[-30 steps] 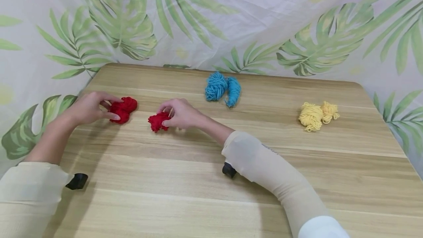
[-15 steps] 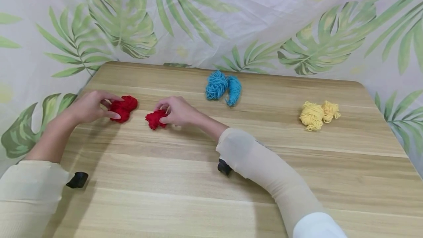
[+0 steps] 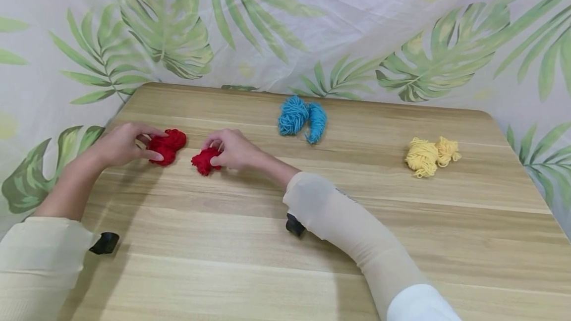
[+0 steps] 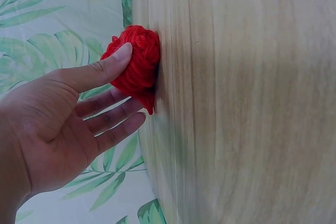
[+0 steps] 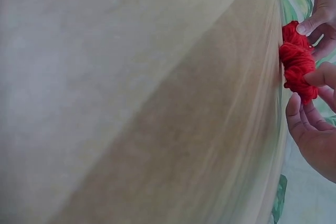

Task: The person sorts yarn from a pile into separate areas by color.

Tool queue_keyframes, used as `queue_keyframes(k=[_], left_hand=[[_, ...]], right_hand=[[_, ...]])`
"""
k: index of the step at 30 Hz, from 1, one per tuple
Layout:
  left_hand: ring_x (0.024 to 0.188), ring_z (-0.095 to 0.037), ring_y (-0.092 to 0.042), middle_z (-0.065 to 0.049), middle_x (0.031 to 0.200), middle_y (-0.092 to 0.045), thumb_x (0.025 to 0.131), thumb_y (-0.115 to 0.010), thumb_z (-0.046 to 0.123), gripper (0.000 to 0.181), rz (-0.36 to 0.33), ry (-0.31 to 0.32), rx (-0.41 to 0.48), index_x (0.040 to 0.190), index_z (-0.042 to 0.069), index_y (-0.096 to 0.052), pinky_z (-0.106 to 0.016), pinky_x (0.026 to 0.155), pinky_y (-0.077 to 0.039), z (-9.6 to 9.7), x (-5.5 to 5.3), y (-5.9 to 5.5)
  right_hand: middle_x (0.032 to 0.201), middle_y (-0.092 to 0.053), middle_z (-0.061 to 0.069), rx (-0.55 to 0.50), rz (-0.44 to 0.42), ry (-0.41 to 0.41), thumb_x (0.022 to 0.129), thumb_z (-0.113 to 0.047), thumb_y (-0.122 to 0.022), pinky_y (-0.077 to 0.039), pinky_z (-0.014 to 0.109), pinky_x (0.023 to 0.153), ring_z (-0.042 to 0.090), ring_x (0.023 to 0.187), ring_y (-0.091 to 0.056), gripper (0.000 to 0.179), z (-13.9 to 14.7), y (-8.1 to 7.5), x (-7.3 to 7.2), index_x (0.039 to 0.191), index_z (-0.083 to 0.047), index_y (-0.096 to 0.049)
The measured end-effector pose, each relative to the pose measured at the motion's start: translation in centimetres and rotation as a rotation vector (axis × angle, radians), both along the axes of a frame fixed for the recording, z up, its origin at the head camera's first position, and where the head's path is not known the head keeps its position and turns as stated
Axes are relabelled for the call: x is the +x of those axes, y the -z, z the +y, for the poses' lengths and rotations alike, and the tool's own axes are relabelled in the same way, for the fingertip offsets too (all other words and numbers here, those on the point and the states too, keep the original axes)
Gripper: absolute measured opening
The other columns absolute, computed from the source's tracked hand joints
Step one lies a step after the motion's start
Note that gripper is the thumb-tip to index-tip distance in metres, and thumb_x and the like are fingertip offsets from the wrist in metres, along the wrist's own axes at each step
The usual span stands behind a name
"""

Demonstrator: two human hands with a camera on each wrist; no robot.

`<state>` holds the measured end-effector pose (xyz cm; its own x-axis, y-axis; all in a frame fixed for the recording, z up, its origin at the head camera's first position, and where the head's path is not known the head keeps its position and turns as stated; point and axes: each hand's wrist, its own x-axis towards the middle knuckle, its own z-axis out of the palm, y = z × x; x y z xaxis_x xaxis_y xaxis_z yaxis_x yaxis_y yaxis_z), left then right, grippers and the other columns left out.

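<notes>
At the table's left side my left hand (image 3: 122, 146) pinches a lobed red yarn bundle (image 3: 173, 143) between thumb and fingers. The left wrist view shows the thumb pressed on the red yarn (image 4: 139, 59), with other fingers extended below it. A short gap to the right, my right hand (image 3: 237, 150) holds a smaller red yarn ball (image 3: 203, 161) low over or on the table; which of the two I cannot tell. In the right wrist view this ball (image 5: 296, 61) overlaps the other red yarn (image 5: 294, 34).
Two joined-looking blue yarn bundles (image 3: 293, 115) lie near the table's back edge. Yellow yarn (image 3: 421, 157) sits at the right. A leaf-print cloth (image 3: 267, 24) hangs behind the wooden table (image 3: 214, 261). Black wrist devices (image 3: 104, 243) show below both sleeves.
My right hand has moved a little to the left with the smaller red yarn ball, narrowing the gap to the other red yarn. The left hand has stayed in place.
</notes>
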<state>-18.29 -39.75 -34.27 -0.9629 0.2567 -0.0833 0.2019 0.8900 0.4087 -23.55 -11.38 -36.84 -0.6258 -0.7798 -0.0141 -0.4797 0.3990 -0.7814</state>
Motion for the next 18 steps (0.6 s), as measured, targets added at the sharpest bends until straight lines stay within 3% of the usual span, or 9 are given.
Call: queue_keyframes(k=[6,18], left_hand=[[0.102,-0.043,-0.068,-0.030,0.119,-0.069,0.081,-0.089,0.008,0.051,-0.003,0.002,0.004,0.124,-0.011,-0.068,-0.033,0.076,-0.056,0.03,0.01,0.00],[0.104,-0.044,-0.068,-0.031,0.120,-0.068,0.083,-0.088,0.009,0.051,-0.005,0.011,-0.010,0.125,-0.011,-0.067,-0.040,0.080,-0.057,0.10,0.06,-0.18]], right_hand=[[0.103,-0.070,0.004,-0.038,-0.024,0.008,0.093,-0.003,-0.073,-0.050,0.017,0.075,0.015,0.090,-0.062,0.021,-0.42,0.20,-0.26,0.113,-0.008,-0.072],[0.105,-0.071,0.007,-0.076,-0.021,0.029,0.093,-0.002,-0.072,-0.050,0.018,0.073,0.016,0.091,-0.062,0.019,-1.05,0.10,-0.42,0.111,-0.007,-0.072]])
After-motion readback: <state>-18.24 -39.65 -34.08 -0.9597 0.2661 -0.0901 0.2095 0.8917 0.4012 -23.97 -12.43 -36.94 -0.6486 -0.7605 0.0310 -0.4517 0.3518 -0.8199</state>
